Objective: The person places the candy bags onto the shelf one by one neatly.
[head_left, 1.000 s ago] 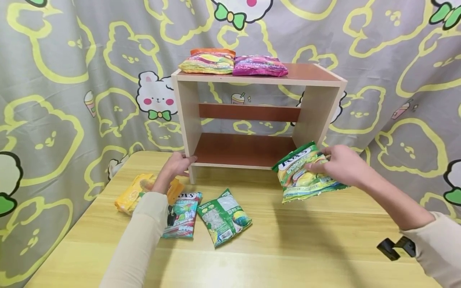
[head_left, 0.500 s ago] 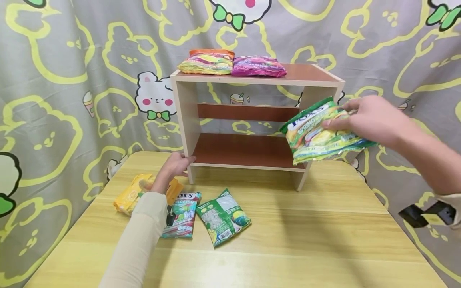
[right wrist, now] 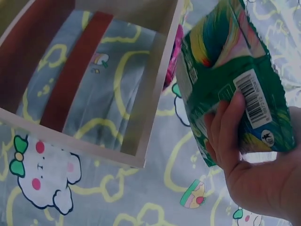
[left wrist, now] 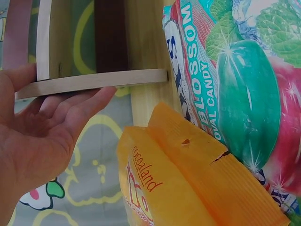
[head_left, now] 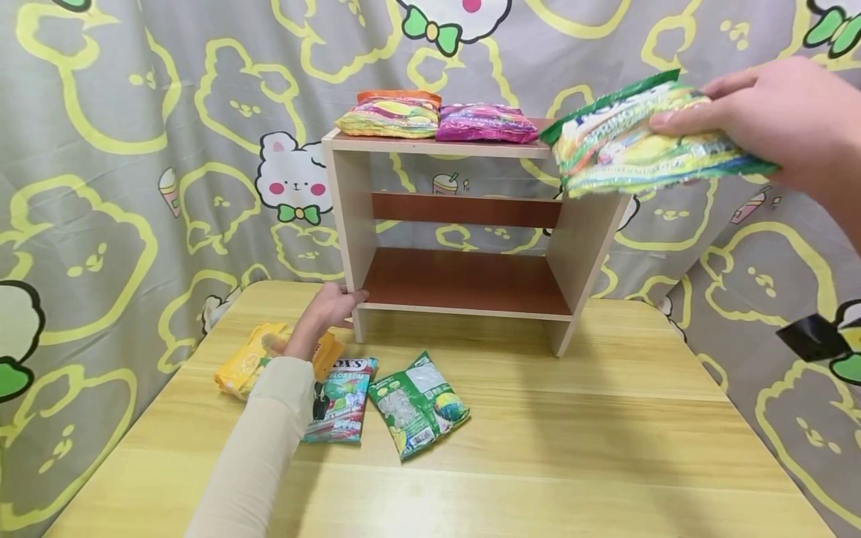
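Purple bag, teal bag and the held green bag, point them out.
Purple bag [head_left: 487,125]: head view, front side.
Teal bag [head_left: 344,403]: head view, printed face.
Held green bag [head_left: 622,149]: head view, printed front.

R grip [right wrist: 251,181] holds grn pkt [right wrist: 221,77] nr shelf [right wrist: 79,73].

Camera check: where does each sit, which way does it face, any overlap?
Head: worn on the head, looking forward and down at shelf and table; left hand, left sleeve and right hand show.
Left wrist: on that wrist, facing the gripped shelf, orange bag and teal bag; left hand shows.
Right wrist: on that wrist, facing the held green bag, shelf at frame left; right hand shows.
Shared: head and right wrist see that bag's opposite faces.
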Available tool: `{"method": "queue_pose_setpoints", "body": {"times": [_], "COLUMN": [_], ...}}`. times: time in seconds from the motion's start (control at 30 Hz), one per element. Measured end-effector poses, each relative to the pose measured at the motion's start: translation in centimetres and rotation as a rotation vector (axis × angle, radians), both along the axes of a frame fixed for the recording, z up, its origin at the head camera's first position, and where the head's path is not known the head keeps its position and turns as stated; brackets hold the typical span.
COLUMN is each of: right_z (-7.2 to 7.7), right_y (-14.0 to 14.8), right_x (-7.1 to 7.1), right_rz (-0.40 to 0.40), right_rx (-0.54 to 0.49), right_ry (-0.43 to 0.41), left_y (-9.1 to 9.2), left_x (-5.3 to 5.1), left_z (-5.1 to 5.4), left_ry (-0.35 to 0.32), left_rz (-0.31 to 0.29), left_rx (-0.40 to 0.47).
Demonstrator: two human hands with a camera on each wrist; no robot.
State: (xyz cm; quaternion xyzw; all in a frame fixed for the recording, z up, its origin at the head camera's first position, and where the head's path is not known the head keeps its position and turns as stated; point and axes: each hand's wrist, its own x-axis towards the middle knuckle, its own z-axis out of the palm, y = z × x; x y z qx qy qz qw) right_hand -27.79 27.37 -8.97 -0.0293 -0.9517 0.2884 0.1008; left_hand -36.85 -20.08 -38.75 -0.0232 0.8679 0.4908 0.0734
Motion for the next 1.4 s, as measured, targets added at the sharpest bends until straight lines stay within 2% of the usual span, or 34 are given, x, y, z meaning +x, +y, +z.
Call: {"method": "queue_pose_setpoints", "body": {"times": [0.1,0.23,0.3,0.37,0.6,0.77,0.87,0.93,1.03,1.07,1.2,1.27,1.33,1.4], "right_z": [0.9,1.5,1.6,1.5,1.2,0.7,0.4,0.3,-0.1,-0.2,-1.0,-1.5,-1.9,-2.2], "right_y": [-0.1,-0.1,0.1,0.1,-0.2,-0.3,-0.6,-0.8,-1.0,-1.1,-1.4,-1.9,-2.3,-2.9], "right_x": [-0.9,-2.1,-2.8,-3.5,-6.2,-7.3,-7.7,-7.8,-7.5,-7.4,-6.6,-6.4,-6.3,-6.3], "right_rz": [-0.04,-0.077,-0.071,-0.058,0.013,0.103,0.112,0.096,0.06,0.041,-0.063,-0.105,-0.124,-0.119], "right_rx": [-0.114,-0.147,-0.196,-0.268,-0.623,-0.757,-0.799,-0.795,-0.682,-0.63,-0.309,-0.213,-0.162,-0.169], "right_ry": [-0.009,-0.01,-0.013,-0.03,-0.109,-0.165,-0.179,-0.164,-0.123,-0.108,-0.06,-0.045,-0.037,-0.034], "left_y": [0.0,0.0,0.0,0.0,0.1,0.2,0.2,0.2,0.2,0.3,0.3,0.2,0.1,0.0], "left_x": [0.0,0.0,0.0,0.0,0.1,0.0,0.1,0.1,0.1,0.1,0.0,0.0,0.1,0.1], "left_z": [0.0,0.0,0.0,0.0,0.0,0.1,0.1,0.0,0.0,0.0,0.0,0.0,0.0,0.0], "left_ry": [-0.001,-0.007,-0.009,-0.009,-0.001,0.004,-0.001,-0.001,0.002,0.002,0.004,0.004,0.004,0.003], "left_rz": [0.0,0.002,0.003,0.002,-0.001,-0.001,-0.002,-0.004,-0.003,-0.002,0.004,0.004,0.004,0.006], "left_rx": [0.001,0.003,0.002,0.001,-0.006,-0.007,-0.008,-0.012,-0.011,-0.011,-0.006,-0.006,-0.005,-0.006]}}
